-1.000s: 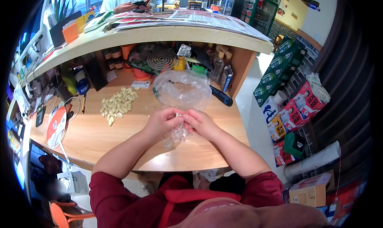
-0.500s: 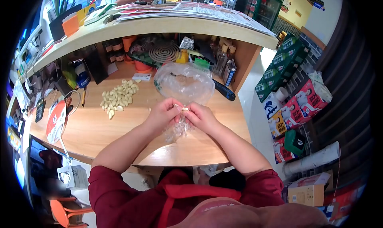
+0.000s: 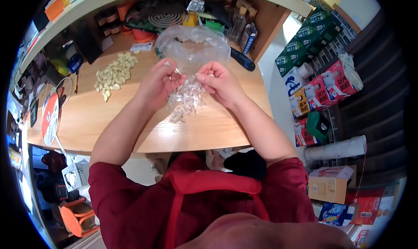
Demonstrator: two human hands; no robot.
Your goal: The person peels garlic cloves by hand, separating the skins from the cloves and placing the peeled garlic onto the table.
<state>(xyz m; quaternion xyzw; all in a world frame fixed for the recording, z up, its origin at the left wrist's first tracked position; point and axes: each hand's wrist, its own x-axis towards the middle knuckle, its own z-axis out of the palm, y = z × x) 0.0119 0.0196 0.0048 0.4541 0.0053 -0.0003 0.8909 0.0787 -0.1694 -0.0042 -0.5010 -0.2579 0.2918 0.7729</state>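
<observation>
So our left hand (image 3: 162, 81) is half curled mid-frame, pinching a small pale bit, can't tell if it's clove or skin. Our right hand (image 3: 220, 83) sits just apart, thumb and forefinger pressed together; can't tell what's in there. Papery skins (image 3: 188, 96) lie heaped between and below them. The plastic bag (image 3: 217, 44) is right above, with a black-and-blue handle (image 3: 243, 59) beside it, so it's tight up there. The garlic cloves (image 3: 115, 72) are piled upper left. Bare tabletop (image 3: 117, 118) runs lower left, down to the curved front edge under our forearms.
</observation>
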